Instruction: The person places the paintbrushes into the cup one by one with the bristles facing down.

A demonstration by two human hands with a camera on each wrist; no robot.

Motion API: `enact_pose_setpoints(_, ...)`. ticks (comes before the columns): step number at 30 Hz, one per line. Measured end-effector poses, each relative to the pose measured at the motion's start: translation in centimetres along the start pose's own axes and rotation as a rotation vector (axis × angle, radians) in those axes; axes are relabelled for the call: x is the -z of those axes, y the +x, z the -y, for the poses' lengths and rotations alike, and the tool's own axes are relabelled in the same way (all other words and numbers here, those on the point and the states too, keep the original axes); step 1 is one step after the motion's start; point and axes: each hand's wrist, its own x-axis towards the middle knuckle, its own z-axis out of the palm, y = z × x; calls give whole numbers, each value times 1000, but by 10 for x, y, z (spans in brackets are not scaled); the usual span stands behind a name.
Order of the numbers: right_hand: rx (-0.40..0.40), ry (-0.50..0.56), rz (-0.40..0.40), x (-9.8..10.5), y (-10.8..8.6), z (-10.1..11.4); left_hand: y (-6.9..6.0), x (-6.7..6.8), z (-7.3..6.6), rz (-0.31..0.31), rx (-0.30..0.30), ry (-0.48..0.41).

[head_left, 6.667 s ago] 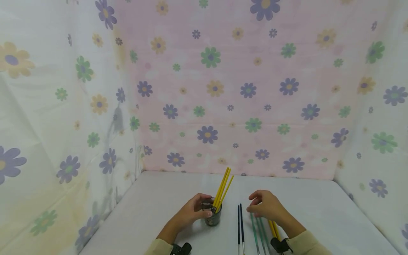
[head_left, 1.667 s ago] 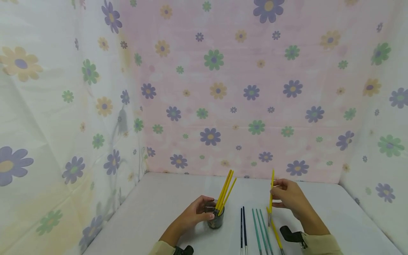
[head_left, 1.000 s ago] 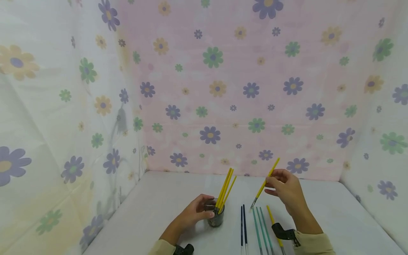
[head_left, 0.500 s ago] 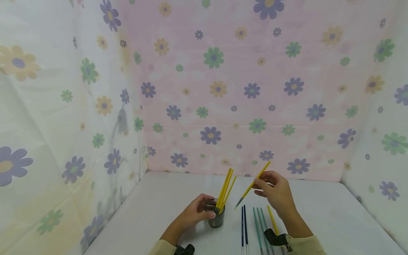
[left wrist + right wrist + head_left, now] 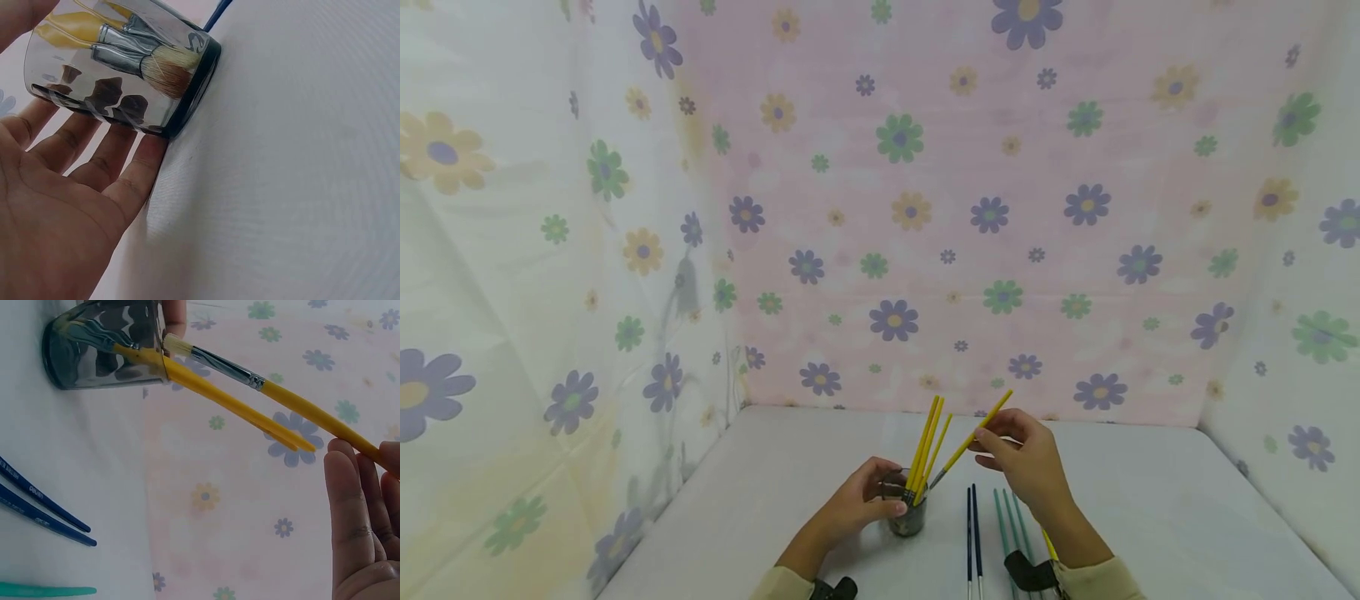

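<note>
My left hand [image 5: 856, 502] holds a clear drinking glass [image 5: 907, 525] upright on the table, thumb on the near side and fingers round the back. Several yellow-handled paintbrushes [image 5: 923, 446] stand in it with bristles down, as the left wrist view shows bristles [image 5: 165, 74] near the base. My right hand [image 5: 1030, 462] pinches another yellow paintbrush [image 5: 976, 435] by its handle, tilted bristle end down toward the glass. In the right wrist view, its pale bristles [image 5: 177, 345] are at the glass rim; whether they touch it I cannot tell.
On the white table [image 5: 775, 454], two dark blue paintbrushes [image 5: 976, 533] lie side by side. To their right are teal paintbrushes [image 5: 1002, 525] and a yellow one [image 5: 1049, 546], partly hidden by my right wrist and its camera [image 5: 1028, 572]. Flowered cloth [image 5: 925, 250] surrounds the table.
My right hand has picked a yellow paintbrush off the table and carried it left, tilting it, until its bristles reached the glass. My left hand has kept hold of the glass.
</note>
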Motion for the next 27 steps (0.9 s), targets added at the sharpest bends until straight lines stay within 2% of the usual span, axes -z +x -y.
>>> enact_pose_setpoints(9,-1,13,49,-16,-1,-11,-1,-1,-2,4,-1,-9)
enact_pose_setpoints(14,-1,-26,51,-23,-3,-18,0,0,-1,-5,23,-7)
enact_pose_setpoints(23,-40,-94,67,-35,-8,-24,1,1,5,-12,18,6)
enact_pose_setpoints(27,-51,-118,85,-39,-8,-25,2,1,4,-14,16,0)
